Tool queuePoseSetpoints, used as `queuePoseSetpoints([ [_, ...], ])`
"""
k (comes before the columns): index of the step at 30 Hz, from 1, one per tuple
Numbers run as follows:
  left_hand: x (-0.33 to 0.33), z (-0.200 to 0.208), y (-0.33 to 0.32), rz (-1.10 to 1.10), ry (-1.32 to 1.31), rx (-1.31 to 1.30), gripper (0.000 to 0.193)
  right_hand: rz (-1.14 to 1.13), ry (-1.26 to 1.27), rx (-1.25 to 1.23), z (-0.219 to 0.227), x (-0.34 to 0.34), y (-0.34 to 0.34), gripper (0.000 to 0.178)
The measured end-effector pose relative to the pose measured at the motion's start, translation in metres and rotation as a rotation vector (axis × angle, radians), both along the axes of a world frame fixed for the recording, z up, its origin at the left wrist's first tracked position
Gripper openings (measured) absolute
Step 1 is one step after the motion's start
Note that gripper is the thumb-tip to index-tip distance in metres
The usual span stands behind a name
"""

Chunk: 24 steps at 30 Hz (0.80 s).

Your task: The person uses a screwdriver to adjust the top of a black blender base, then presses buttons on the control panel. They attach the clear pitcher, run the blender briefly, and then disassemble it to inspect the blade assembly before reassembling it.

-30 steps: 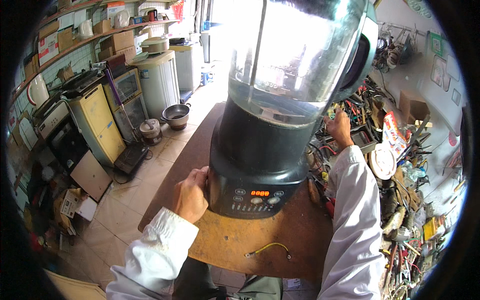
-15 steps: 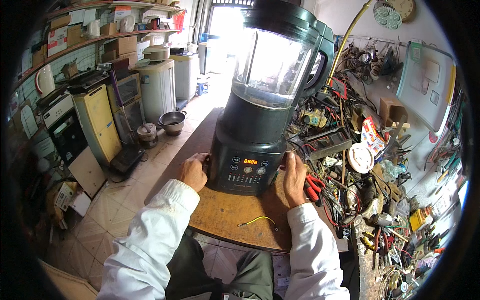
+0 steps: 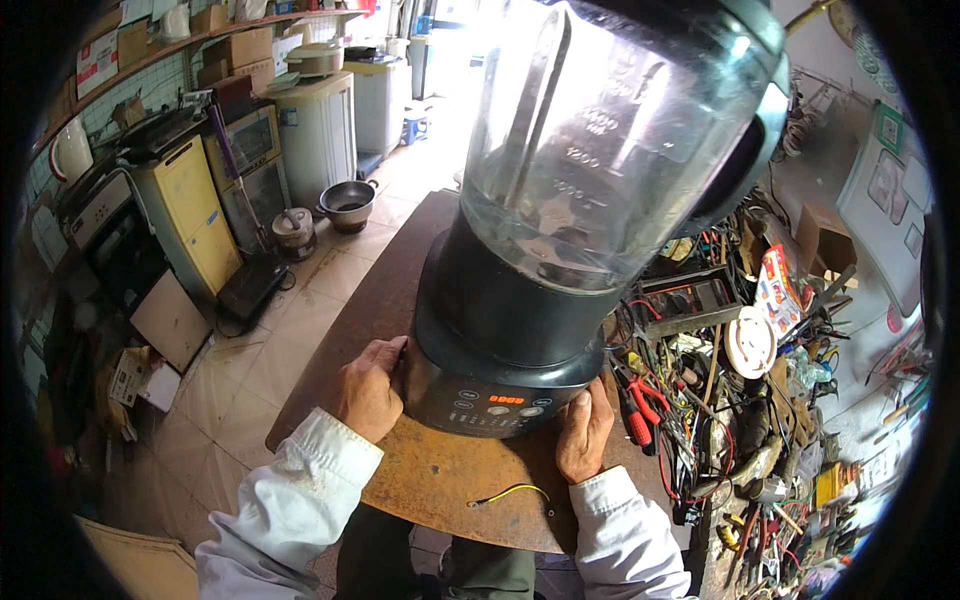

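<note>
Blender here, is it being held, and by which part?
The left hand and right hand hold the blender by opposite sides of its black base.

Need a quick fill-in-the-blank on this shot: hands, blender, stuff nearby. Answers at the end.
1. The left hand and right hand are at ____ sides of the blender, beside its base.
2. In the picture, the handle is on the ____ side of the blender's clear jar.
3. The short wire lying on the table is mainly ____.
4. In the picture, the pot stands on the floor to the ____ of the table.

Missing words: opposite; right; yellow; left.
</note>
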<state>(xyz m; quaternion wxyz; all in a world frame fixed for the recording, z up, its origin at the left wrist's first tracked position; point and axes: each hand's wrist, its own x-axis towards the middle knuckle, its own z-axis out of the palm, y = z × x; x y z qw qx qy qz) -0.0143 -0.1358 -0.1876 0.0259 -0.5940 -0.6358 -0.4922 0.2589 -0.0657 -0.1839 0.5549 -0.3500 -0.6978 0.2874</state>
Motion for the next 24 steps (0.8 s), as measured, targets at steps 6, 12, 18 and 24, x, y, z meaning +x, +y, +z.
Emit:
queuePoseSetpoints([
  [6,-0.005,0.007,0.007,-0.049,0.108,0.03,0.029,-0.025,-0.05,-0.055,0.001,0.006,0.006,0.045],
  [12,-0.002,0.006,-0.01,0.042,0.05,-0.063,0.028,0.022,-0.056,0.076,-0.002,0.0,0.02,0.053],
  [18,0.012,-0.02,-0.033,-0.021,-0.162,-0.029,0.022,0.018,-0.061,0.055,0.005,-0.001,0.019,0.056],
  [24,0.016,-0.013,-0.039,0.002,-0.118,-0.086,0.026,0.032,-0.01,0.11,0.002,-0.004,0.02,0.056],
])
